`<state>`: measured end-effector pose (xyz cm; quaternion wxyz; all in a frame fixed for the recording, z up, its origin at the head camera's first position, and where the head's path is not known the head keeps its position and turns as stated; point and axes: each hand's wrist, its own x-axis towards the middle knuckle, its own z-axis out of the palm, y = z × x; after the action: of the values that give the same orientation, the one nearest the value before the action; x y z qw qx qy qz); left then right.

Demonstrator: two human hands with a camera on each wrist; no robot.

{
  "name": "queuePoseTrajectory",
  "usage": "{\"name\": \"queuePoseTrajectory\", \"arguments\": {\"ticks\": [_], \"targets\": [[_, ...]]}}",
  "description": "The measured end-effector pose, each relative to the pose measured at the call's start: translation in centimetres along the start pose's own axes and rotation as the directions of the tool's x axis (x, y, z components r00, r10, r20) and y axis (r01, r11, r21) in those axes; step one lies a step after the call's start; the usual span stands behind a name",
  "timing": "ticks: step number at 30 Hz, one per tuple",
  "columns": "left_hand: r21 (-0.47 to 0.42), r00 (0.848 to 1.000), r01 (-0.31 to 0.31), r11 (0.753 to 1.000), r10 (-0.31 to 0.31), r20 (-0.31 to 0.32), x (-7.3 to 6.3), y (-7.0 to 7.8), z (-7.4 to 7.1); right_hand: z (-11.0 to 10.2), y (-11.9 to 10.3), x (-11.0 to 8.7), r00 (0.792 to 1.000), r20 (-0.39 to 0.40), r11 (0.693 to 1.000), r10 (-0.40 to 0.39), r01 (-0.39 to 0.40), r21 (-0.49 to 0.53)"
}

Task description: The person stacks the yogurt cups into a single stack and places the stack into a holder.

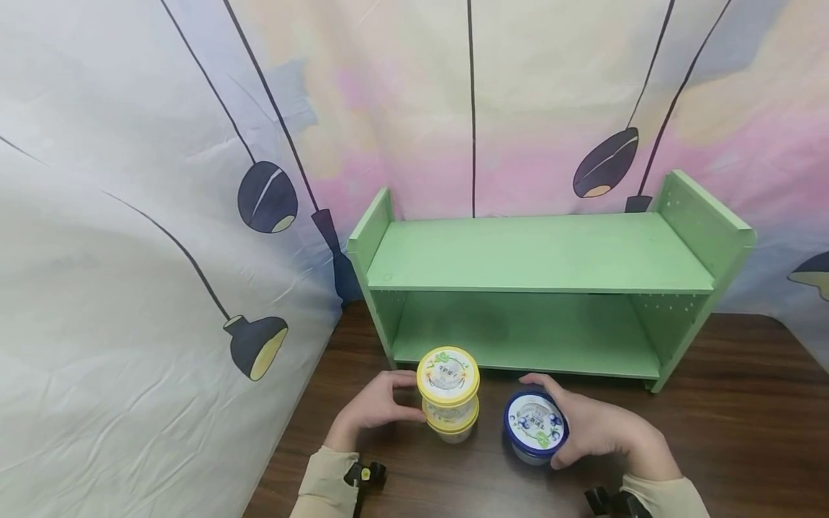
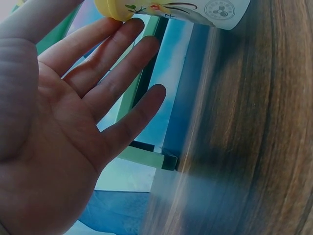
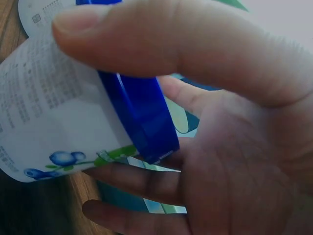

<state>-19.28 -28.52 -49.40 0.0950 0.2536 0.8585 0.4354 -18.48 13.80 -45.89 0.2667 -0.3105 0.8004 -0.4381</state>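
Observation:
Two yellow-lidded tubs stand one on the other, the upper tub [image 1: 448,375] over the lower tub [image 1: 453,426]. My left hand [image 1: 378,404] is at their left side, with index finger and thumb reaching to the stack. In the left wrist view its other fingers [image 2: 122,73] are spread and nearly straight, and a tub's printed side [image 2: 210,11] shows at the top. My right hand [image 1: 599,428] holds a blue-lidded tub [image 1: 536,424] with a blueberry print, right of the stack. Its thumb [image 3: 122,36] lies across the near side, other fingers behind.
A green two-tier shelf [image 1: 537,252] stands behind the tubs on the dark wooden table [image 1: 745,410]. A painted cloth backdrop [image 1: 414,108] hangs behind it and along the left side of the table.

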Motion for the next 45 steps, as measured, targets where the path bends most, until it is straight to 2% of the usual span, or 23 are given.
{"name": "queuePoseTrajectory", "arguments": {"ticks": [9,16,24,33,45], "targets": [[-0.003,1.0,-0.011,1.0,0.011,0.001,0.1,-0.2,0.1,-0.2,0.5,0.1,1.0,0.015,1.0,-0.001,0.0,0.019],[0.002,1.0,-0.003,1.0,0.003,-0.001,0.1,-0.3,0.0,-0.2,1.1,0.4,0.998,0.016,0.998,-0.056,0.056,0.003],[0.012,1.0,-0.002,1.0,0.002,-0.003,0.1,-0.4,0.0,-0.5,1.2,0.5,0.999,0.012,0.999,-0.051,0.051,-0.008],[0.025,1.0,-0.007,1.0,0.007,-0.001,0.2,-0.3,0.1,-0.5,1.8,1.0,0.998,0.042,0.999,-0.053,0.053,0.009],[0.012,1.0,-0.008,1.0,0.008,0.01,0.2,-0.3,0.0,-0.6,2.1,1.1,0.994,-0.001,0.994,-0.114,0.114,0.005]]}}
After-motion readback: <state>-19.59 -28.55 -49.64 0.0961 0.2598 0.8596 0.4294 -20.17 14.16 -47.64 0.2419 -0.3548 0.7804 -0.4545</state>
